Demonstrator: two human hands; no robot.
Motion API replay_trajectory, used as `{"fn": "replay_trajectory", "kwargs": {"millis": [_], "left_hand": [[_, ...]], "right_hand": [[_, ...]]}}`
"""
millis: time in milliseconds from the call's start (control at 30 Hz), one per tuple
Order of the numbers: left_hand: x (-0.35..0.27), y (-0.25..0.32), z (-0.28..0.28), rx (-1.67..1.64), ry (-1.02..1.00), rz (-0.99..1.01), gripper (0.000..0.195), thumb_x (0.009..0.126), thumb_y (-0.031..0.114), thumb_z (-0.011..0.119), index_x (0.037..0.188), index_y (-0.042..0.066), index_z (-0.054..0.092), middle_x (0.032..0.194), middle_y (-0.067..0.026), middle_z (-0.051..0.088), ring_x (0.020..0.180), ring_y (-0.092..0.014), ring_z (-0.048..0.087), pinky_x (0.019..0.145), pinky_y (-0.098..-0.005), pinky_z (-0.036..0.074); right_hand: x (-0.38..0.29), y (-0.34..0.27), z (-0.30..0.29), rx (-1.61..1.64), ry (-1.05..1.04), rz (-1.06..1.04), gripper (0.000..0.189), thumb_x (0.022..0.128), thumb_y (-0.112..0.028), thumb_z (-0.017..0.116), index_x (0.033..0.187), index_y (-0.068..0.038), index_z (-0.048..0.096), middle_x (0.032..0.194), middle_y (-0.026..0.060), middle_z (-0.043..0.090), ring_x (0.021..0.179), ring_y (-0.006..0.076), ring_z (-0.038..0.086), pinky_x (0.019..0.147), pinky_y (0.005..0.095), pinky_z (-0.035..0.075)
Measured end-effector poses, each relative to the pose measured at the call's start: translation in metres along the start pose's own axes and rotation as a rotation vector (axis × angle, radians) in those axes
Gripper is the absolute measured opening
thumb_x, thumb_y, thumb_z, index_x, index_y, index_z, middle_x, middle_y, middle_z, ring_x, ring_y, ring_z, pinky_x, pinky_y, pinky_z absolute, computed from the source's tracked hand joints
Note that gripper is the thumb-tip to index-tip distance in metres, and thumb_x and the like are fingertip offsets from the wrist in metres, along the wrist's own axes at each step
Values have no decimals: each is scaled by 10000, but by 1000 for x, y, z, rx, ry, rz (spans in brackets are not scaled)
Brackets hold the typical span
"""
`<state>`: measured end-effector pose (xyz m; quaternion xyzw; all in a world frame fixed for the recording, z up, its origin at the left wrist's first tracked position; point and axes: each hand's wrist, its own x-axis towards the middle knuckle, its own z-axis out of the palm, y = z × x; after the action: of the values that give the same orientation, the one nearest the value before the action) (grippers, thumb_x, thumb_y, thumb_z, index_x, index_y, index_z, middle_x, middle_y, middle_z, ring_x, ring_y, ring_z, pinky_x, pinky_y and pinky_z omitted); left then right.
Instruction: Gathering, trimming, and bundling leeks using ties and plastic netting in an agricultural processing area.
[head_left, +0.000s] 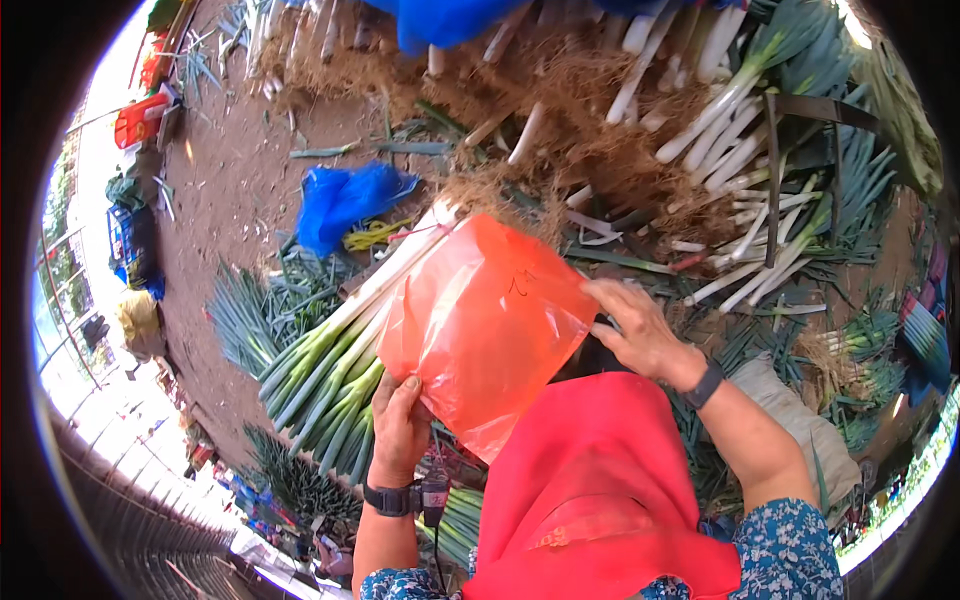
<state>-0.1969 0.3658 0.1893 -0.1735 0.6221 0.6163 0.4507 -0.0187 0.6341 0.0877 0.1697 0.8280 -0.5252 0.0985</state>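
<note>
A translucent orange-red plastic bag (487, 330), with a small dark handwritten mark, is spread out in front of my red apron. My left hand (401, 420) pinches its lower left edge between thumb and fingers. At its right edge is my right hand (637, 330), the fingertips against the plastic; whether they grip it is hard to tell. Beneath and to the left of the bag lies a bundle of green onions (337, 352), white stems up, green leaves towards the lower left, with a pinkish tie near the roots. The bag covers part of this bundle.
A large heap of rooted white stalks (525, 135) spans the top. More green onions (750, 127) lie at the upper right, near a dark metal frame (774, 180). Blue plastic (345, 202) and yellow ties (375, 234) lie on the soil. A pale sack (795, 420) is at the right.
</note>
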Motion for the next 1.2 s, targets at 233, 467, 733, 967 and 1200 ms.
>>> {"fn": "replay_trajectory", "kwargs": {"millis": [233,467,733,967,1200], "left_hand": [[-50,19,-43,598,-25,-89,241,890,69,570,1108,-25,610,1013,-41,654,930,-126,593,816,-285,477],[-62,56,-46,1148,-508,213,282,667,5,618,947,28,624,1041,-166,632,899,-392,583,776,-377,502],[-25,81,-83,1524,74,633,296,734,-42,619,1017,44,626,965,-132,616,803,-318,593,735,-374,491],[-1,21,-3,698,24,-4,227,875,95,665,1060,-4,577,867,-31,594,805,-92,562,709,-246,486],[37,-46,3,469,-34,-133,247,884,168,614,1007,-44,589,796,-51,611,703,-91,544,637,-253,465]], "right_hand": [[132,-67,24,-87,-140,-446,861,687,-76,695,1456,-74,308,1453,171,367,1373,354,288,1140,470,216],[154,-90,105,-200,-198,-686,591,709,-59,563,1291,-157,557,1329,81,527,1307,348,356,1078,497,281],[96,-82,104,145,-580,-307,133,753,-164,628,711,-48,580,741,175,605,800,371,590,693,456,449],[51,-76,95,800,-377,420,165,790,-71,717,709,-9,587,619,12,551,569,70,523,498,277,420],[41,-88,99,1133,-326,425,79,846,-52,665,906,0,660,716,2,630,618,64,565,548,241,453]]}}
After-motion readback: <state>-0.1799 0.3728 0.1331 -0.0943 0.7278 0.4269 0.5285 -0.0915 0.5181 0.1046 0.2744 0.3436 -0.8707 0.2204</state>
